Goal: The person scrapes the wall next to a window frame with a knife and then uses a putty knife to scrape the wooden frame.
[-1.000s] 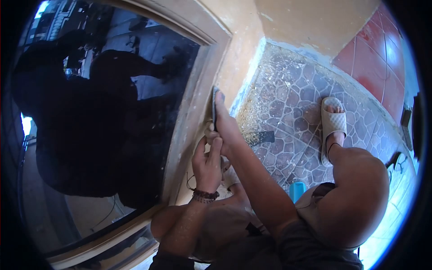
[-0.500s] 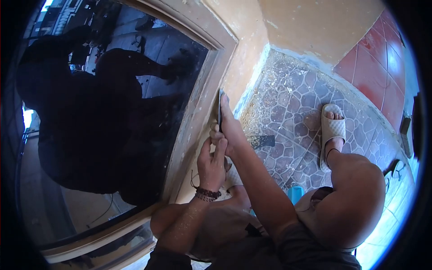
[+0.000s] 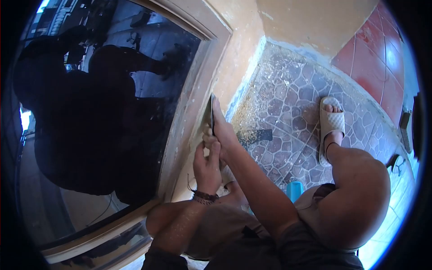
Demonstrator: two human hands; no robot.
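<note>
And there it goes: over the last half second the thin, flat hand tool has slid a little closer to the body, its tip now farther from the corner of the window frame. It stands on edge beside the tan wall, just outside the frame; whether its face presses the surface, this angle doesn't tell. The right hand has it clasped, thumb laid along it, fingers curled on the far side. The left hand, part-curled, is tucked against those fingers; I cannot tell whether it pinches the tool too. Both hands have come back together, so I'd call this a short guided stroke, the grip unbroken and the work moving along the wall beside the frame. Down on the stone-patterned floor, the pale flakes lie much as they did, and the dark flat strip hasn't budged among them, near the right forearm.
</note>
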